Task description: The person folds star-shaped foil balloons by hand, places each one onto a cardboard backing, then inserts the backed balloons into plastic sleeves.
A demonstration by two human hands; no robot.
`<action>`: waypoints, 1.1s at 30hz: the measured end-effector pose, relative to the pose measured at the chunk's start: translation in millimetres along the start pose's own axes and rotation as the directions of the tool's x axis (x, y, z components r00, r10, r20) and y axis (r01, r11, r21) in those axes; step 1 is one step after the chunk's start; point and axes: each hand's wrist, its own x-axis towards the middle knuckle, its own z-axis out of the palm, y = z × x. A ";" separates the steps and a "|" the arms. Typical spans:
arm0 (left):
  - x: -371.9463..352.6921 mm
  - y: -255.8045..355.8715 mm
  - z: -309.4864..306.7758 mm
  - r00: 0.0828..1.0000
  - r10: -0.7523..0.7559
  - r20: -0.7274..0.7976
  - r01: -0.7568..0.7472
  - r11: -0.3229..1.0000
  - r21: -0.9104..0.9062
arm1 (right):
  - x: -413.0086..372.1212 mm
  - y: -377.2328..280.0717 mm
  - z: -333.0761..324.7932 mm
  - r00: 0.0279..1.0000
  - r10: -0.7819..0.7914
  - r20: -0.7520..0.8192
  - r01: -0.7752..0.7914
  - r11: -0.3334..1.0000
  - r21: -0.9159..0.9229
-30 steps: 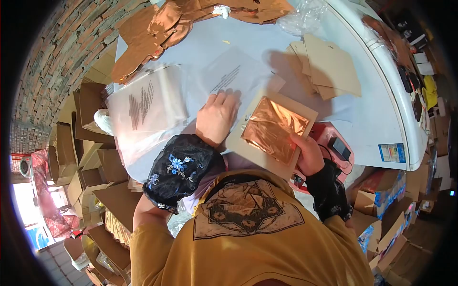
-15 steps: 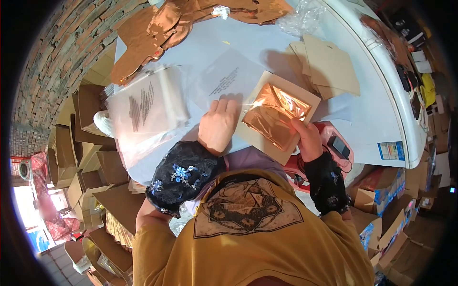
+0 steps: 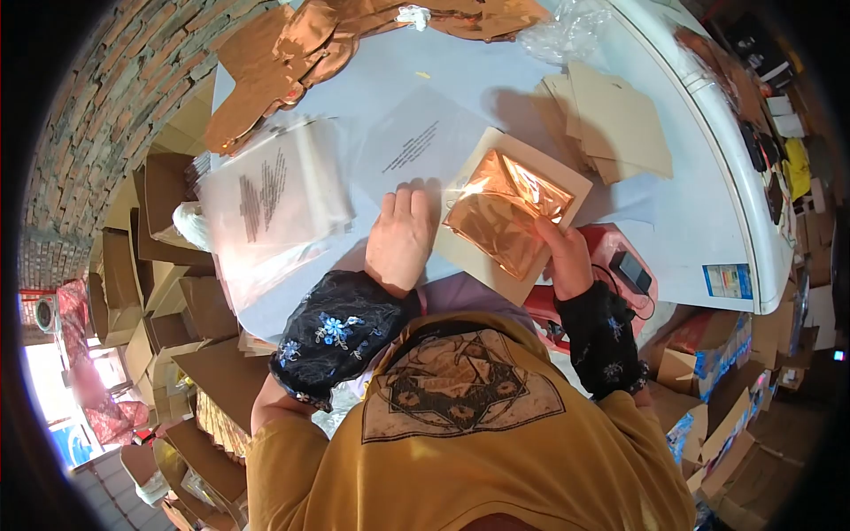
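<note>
My right hand (image 3: 568,257) grips the lower right edge of a beige cardboard sheet (image 3: 564,164), its thumb on top of a shiny copper-coloured foil sheet (image 3: 505,212) that lies on the card. To the left, my left hand (image 3: 401,237) has its fingers bent together at the near edge of a clear plastic bag (image 3: 412,124) with printed lines; its thumb is hidden. The bag lies flat on the table, and the card's left corner is close to my left fingers. Further left is a stack of similar printed clear bags (image 3: 305,177).
Behind the card lies a fanned pile of beige cardboard sheets (image 3: 620,119). Copper foil sheets (image 3: 310,53) cover the table's far left edge, beside crumpled clear plastic (image 3: 571,31). A red container (image 3: 642,265) with a dark phone-like device sits right of my right hand. Open cardboard boxes (image 3: 212,385) stand at left.
The card with the foil has shifted slightly left and away from me in my right hand. The bag's print looks straighter now. My left hand has moved slightly left and towards me.
</note>
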 end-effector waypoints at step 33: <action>11.2 -11.5 -25.9 0.991 -0.123 -0.044 0.094 0.907 -0.410 | 8.2 8.6 -14.5 0.989 0.054 0.134 -0.088 0.961 0.263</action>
